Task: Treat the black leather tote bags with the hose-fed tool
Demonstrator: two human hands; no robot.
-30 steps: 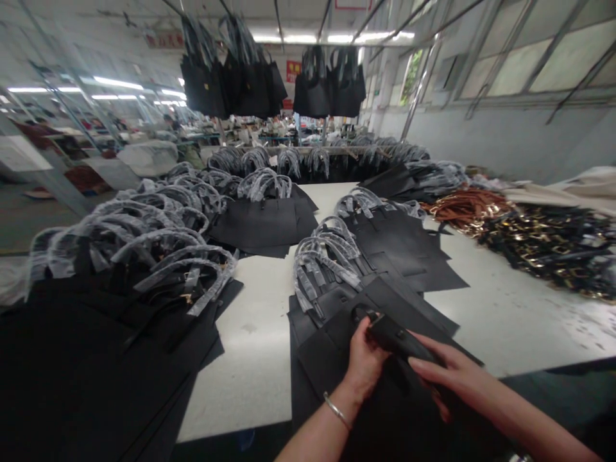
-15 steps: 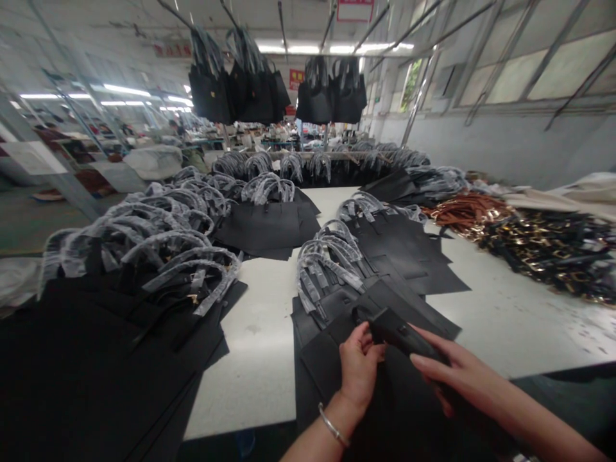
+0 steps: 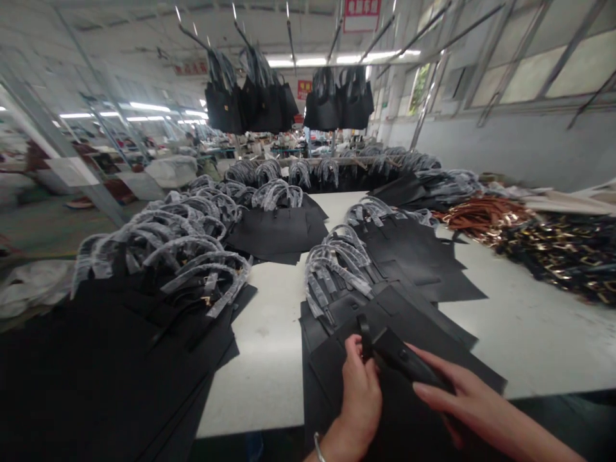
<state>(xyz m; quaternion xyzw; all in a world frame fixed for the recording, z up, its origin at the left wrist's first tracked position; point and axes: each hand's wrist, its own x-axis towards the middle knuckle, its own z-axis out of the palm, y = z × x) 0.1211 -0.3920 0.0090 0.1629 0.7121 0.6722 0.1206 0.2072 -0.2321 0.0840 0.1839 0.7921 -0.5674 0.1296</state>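
My left hand (image 3: 360, 393) pinches the near end of a black strap (image 3: 399, 356), thumb and fingers closed on it beside its small loop. From the right, my right hand (image 3: 455, 401) holds the same strap further along, fingers curled under it. The strap lies over the top black bag panel (image 3: 337, 366) of a stack at the table's near edge. Plastic-wrapped handles (image 3: 337, 269) of that stack fan out just beyond my hands.
White table (image 3: 269, 359) carries more stacks of black bags with wrapped handles on the left (image 3: 183, 256) and at the back. Brown straps (image 3: 481, 215) and black straps with gold buckles (image 3: 563, 253) pile at the right. Finished bags (image 3: 260, 106) hang overhead.
The view has tilted and shifted, so both hands sit lower in the picture. My left hand has slid up to the strap's looped end; the right hand keeps its hold.
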